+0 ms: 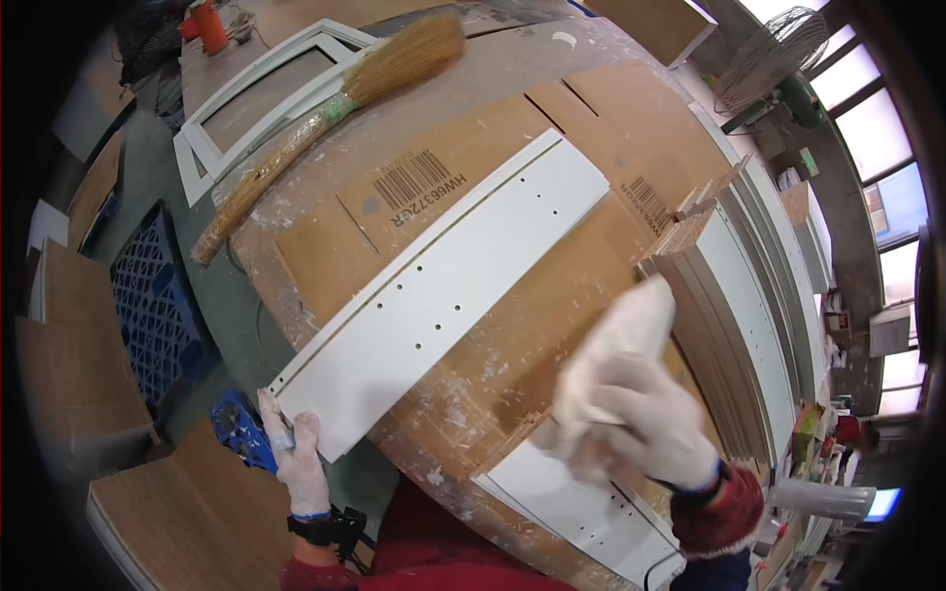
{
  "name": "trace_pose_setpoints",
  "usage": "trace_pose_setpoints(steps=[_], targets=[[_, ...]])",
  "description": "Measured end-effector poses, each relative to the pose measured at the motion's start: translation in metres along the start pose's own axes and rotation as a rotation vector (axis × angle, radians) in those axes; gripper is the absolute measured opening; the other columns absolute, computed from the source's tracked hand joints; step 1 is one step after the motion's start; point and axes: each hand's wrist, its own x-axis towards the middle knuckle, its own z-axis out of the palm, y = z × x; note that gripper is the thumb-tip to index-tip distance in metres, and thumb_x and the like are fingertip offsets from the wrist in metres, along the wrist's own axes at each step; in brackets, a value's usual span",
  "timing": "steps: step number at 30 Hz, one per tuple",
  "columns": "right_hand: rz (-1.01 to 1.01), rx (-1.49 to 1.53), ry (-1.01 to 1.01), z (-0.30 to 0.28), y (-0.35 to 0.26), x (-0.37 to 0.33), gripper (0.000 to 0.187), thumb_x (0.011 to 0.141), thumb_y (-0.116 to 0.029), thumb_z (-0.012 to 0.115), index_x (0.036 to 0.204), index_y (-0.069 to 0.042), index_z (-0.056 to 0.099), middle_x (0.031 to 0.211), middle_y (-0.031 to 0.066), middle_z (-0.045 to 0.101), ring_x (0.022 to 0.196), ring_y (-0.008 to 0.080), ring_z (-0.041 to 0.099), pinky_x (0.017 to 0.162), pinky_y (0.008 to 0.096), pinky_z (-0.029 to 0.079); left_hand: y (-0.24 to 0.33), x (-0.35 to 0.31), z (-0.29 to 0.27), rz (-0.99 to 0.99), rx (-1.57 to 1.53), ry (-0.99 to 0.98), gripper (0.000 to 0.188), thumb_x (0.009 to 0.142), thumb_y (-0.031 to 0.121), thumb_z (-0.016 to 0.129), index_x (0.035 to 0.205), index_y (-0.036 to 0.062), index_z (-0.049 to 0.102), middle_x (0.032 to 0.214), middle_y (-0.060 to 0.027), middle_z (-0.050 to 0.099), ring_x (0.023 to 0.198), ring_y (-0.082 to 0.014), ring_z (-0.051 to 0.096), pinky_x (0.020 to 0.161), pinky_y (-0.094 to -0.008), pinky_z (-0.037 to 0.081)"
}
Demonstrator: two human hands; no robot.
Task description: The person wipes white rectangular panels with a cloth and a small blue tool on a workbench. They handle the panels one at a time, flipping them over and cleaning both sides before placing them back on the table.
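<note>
A long white board [453, 286] with a groove along one edge and several small drilled holes lies slantwise on the cardboard-covered table. At its near left end, my gloved left hand [299, 458] grips the corner, fingers along the end edge. My gloved right hand [645, 419] is raised over the table's right side, closed round a whitish cloth [636, 320]; both are smeared by motion. Beneath that hand lie more white drilled boards [581, 512], partly covered by it.
A straw brush [404, 64] with a wooden handle and white frames [222, 148] lie at the table's far left. Stacked boards [729, 305] stand along the right. A blue pallet [158, 300] is on the floor at left, and a fan [774, 59] stands far right.
</note>
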Motion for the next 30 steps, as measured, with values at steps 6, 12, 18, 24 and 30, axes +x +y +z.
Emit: trace_pose_setpoints(steps=[6,12,18,24,30], targets=[[-0.277,-0.453,-0.008,0.099,-0.034,0.157,0.027,0.082,-0.035,0.059,0.097,-0.014,0.063,0.104,0.0032,0.058,0.083,0.0201,0.06,0.069,0.0334,0.048,-0.009,0.033,-0.003,0.218,0.451,-0.068,0.053,0.089,-0.001,0.049,0.138,-0.0009,0.03,0.148,-0.0241,0.03,0.126,-0.0307,0.045,0.099,-0.0349,0.044],[-0.296,-0.333,-0.004,0.108,-0.013,0.203,0.028,0.077,-0.028,0.059,0.096,-0.008,0.058,0.087,0.0048,0.055,0.078,0.0204,0.059,0.068,0.0338,0.046,-0.028,0.028,-0.021,0.382,0.789,-0.062,0.07,0.088,0.013,0.05,0.148,-0.0052,0.018,0.147,-0.0204,0.03,0.132,-0.0303,0.035,0.11,-0.0383,0.027],[0.016,-0.344,0.25,0.048,0.071,0.221,0.018,0.079,-0.014,0.059,0.096,-0.009,0.059,0.088,0.0082,0.056,0.077,0.0238,0.059,0.068,0.0359,0.049,-0.029,0.021,-0.014,0.03,0.253,0.112,0.07,0.091,0.016,0.05,0.149,-0.003,0.016,0.146,-0.0222,0.031,0.127,-0.0313,0.043,0.103,-0.0402,0.038],[0.497,-0.5,0.568,-0.062,0.164,0.222,0.005,0.083,-0.006,0.059,0.088,-0.009,0.058,0.077,0.017,0.06,0.07,0.0332,0.061,0.059,0.04,0.049,-0.004,0.042,0.004,0.631,0.997,0.26,0.042,0.094,0.024,0.053,0.118,-0.0104,0.056,0.104,-0.0247,0.062,0.087,-0.035,0.064,0.073,-0.0407,0.054],[0.83,-0.359,0.814,-0.102,0.35,0.13,0.026,0.093,-0.028,0.054,0.107,-0.007,0.056,0.101,0.0237,0.064,0.094,0.0407,0.061,0.077,0.0449,0.05,-0.011,0.049,-0.005,0.439,0.701,0.105,0.049,0.089,0.018,0.052,0.129,-0.0076,0.042,0.119,-0.0222,0.051,0.096,-0.031,0.059,0.075,-0.037,0.052]])
